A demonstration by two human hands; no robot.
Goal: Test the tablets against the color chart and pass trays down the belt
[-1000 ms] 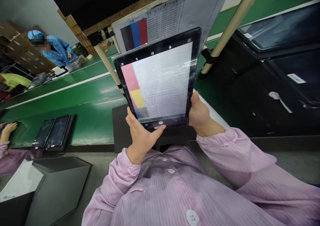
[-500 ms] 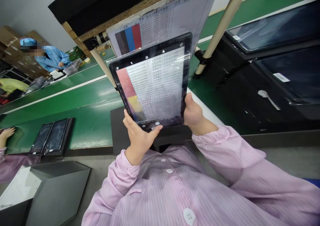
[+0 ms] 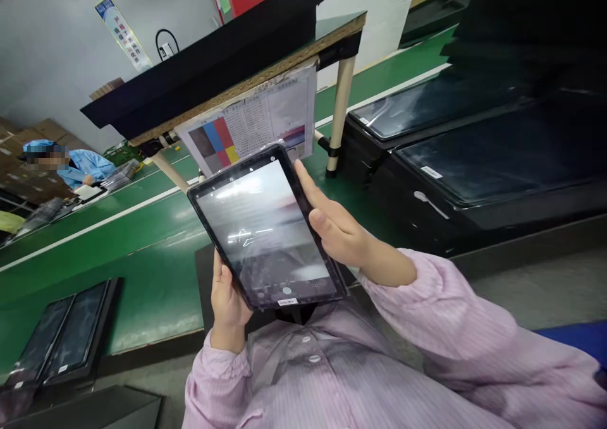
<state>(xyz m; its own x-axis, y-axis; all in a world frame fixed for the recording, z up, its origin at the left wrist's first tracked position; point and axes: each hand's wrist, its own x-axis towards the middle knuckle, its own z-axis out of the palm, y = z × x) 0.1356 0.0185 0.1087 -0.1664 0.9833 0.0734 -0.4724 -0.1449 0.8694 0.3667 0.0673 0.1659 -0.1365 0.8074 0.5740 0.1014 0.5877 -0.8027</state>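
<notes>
I've lowered the tablet (image 3: 265, 230) to mid-frame; its screen now shows grey instead of the colour chart (image 3: 251, 129). My left hand (image 3: 227, 299) grips its lower-left edge, while my right hand (image 3: 334, 227) has released, fingers extended along the right edge.

The tablet (image 3: 267, 227) has dropped lower and further away from the colour test chart (image 3: 251, 126) hanging under the shelf; it earlier covered the chart's lower part and now sits below it, leaning back more. Its screen, which showed the chart's pink and yellow blocks and rows of text, now shows a grey, glare-washed picture. The right hand (image 3: 334, 227) has let go of the tablet's lower right corner and now lies along its right edge with fingers outstretched. The left hand (image 3: 227, 299) has drawn its thumb off the bottom bezel and grips the lower left edge.
</notes>
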